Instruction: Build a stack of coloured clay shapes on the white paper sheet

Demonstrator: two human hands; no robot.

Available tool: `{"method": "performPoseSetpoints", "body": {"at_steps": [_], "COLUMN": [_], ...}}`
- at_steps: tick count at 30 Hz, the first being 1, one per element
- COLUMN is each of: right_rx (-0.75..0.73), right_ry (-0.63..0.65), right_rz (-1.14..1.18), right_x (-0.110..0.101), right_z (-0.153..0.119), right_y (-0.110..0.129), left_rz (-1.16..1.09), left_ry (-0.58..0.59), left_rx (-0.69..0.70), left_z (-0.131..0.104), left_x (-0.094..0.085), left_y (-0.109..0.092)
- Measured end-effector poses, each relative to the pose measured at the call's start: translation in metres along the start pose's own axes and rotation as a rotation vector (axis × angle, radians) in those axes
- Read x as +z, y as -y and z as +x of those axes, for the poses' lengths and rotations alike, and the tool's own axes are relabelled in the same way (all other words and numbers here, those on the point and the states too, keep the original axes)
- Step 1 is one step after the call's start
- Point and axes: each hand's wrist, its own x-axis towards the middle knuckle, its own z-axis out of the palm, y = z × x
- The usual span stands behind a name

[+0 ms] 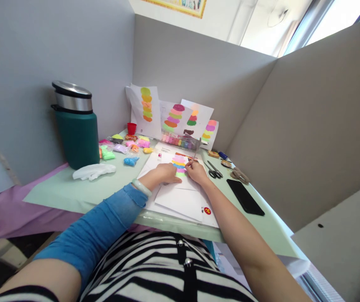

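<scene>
A white sheet (167,158) with stacked pink, yellow, blue and green patches lies on a pile of paper. My left hand (166,173) rests on the sheet's left side, its fingers apart and the thumb stretched toward the lower edge. At the right of the patches, my right hand (195,171) has its fingers closed in a pinch round a thin stick-like tool (196,150) that points up. The tool's lower end is hidden by the fingers. More white paper (180,202) lies just below both hands.
A green bottle (77,134) and crumpled white tissue (94,171) stand left, near packets of coloured clay (131,161). Painted sheets (151,121) lean behind. Black scissors (213,171), a black phone (244,197) and a brown bundle (239,175) lie right. Grey partitions (192,63) enclose the table.
</scene>
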Motion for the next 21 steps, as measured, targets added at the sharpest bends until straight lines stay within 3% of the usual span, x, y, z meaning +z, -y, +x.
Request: {"method": "performPoseSetpoints", "body": {"at_steps": [21], "right_rx": [0.113], "right_ry": [0.05], "right_rz": [0.013], "right_x": [-0.0042], "right_z": [0.0002], "right_y": [0.0028], "left_rz": [0.006], "left_ry": [-0.004], "left_rx": [0.004], "left_z": [-0.001], "left_x": [-0.0004], "left_y": [0.0003]}}
